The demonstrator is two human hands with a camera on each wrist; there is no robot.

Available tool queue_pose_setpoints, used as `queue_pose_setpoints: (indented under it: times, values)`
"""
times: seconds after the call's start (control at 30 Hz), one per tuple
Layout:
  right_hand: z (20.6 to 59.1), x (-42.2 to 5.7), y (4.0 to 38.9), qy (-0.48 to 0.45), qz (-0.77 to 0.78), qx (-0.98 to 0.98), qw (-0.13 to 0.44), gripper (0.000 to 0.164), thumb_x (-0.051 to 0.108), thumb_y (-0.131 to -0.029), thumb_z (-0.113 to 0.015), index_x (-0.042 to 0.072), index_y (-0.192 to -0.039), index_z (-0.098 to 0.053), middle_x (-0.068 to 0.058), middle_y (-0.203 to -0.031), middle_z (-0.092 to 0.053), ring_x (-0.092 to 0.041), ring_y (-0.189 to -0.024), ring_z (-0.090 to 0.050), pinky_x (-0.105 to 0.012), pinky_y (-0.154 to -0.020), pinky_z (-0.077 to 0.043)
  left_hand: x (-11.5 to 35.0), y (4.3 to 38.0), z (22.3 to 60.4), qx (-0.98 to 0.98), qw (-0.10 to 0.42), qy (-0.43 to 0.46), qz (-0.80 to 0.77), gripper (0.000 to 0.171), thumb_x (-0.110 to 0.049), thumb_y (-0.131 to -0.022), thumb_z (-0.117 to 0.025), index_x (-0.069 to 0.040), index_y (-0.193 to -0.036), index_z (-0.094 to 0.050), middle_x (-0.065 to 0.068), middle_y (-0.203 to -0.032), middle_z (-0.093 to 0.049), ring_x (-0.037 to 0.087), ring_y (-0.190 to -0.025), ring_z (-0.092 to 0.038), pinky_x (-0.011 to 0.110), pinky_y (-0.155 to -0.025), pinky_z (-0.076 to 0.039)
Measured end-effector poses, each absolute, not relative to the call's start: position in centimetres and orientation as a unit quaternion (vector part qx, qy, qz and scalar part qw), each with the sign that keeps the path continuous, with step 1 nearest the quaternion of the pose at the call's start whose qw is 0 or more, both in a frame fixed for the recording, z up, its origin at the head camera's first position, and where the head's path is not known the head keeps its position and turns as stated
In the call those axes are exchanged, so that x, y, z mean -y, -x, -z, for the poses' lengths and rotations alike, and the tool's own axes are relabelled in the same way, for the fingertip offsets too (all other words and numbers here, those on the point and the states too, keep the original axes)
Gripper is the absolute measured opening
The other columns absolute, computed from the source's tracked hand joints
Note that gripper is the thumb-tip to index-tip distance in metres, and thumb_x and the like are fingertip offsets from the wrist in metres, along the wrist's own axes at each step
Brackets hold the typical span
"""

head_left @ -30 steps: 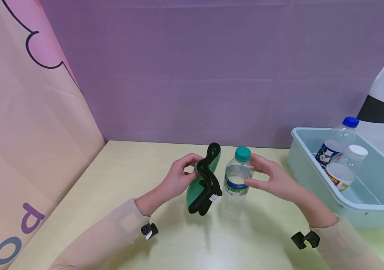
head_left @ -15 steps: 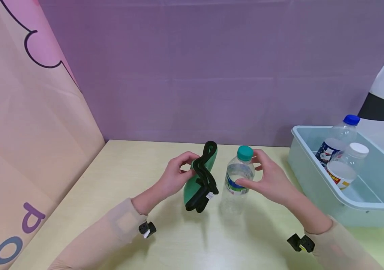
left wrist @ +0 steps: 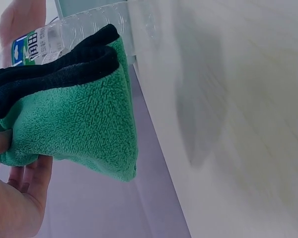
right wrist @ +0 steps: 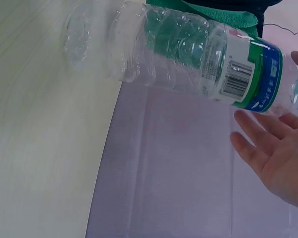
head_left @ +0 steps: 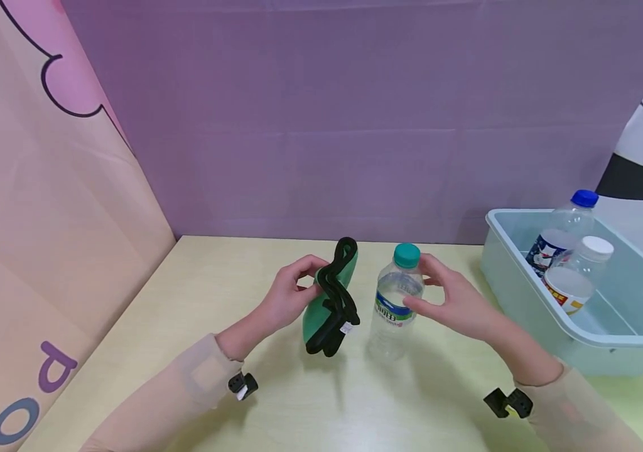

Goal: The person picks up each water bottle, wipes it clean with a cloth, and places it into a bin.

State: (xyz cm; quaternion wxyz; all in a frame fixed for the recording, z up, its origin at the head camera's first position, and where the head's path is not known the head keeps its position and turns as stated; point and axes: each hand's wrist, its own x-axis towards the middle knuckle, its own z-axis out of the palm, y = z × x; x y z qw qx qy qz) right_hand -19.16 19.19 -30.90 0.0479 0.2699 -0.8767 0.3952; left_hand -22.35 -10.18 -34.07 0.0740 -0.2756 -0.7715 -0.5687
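Note:
My left hand pinches a folded green towel with black edging between thumb and fingers. The towel is tilted above the table, a small white tag on its edging. Just right of it, a clear plastic bottle with a teal cap and a blue-green label is upright at the tabletop. My right hand is spread around the bottle's right side, thumb in front and fingers behind. In the right wrist view, its fingers look loosely extended beside the bottle's label.
A light blue plastic bin stands on the right of the pale table. Inside lean a blue-capped bottle and a white-capped bottle. A purple backdrop rises behind the table, and a printed pink cloth bounds the left.
The left hand and the towel have shifted a little left, away from the bottle. The bottle's label has turned slightly, and the right hand's thumb has moved back toward the bottle's right side.

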Motion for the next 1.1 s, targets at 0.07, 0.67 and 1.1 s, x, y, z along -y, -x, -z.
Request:
queue_pose_setpoints:
  times: [0.07,0.67,1.1]
  values:
    - [30.9,-19.0,18.9,-0.257,-0.388,0.884,0.047,0.071,0.024,-0.09,-0.069,0.009,-0.147,-0.03,-0.016,-0.134,-0.052,-0.038,-0.123,-0.049,-0.059,-0.097,-0.041,10.3,22.4,34.0,0.77,0.074,0.277,0.569,0.023,0.012,-0.088,-0.06,-0.001,-0.107,-0.064,0.009,-0.093,-0.063,0.024,-0.091,-0.058,0.032,-0.069,-0.056]
    - [31.6,-18.0,19.0,-0.216,-0.402,0.883,0.11,0.062,0.022,-0.08,-0.081,0.006,-0.127,-0.043,-0.01,-0.119,-0.055,-0.028,-0.106,-0.055,-0.04,-0.074,-0.05,10.0,22.7,32.4,0.766,0.075,0.305,0.561,0.023,0.01,-0.088,-0.062,-0.001,-0.108,-0.064,0.009,-0.095,-0.063,0.023,-0.091,-0.058,0.032,-0.07,-0.057]
    - [31.4,-19.2,19.7,-0.277,-0.412,0.864,0.087,0.056,0.01,-0.083,-0.077,0.002,-0.132,-0.051,-0.015,-0.118,-0.06,-0.033,-0.102,-0.063,-0.043,-0.081,-0.053,7.7,23.5,30.3,0.775,0.037,0.342,0.53,0.023,0.006,-0.09,-0.061,0.001,-0.112,-0.064,0.009,-0.096,-0.065,0.022,-0.093,-0.059,0.031,-0.07,-0.056]
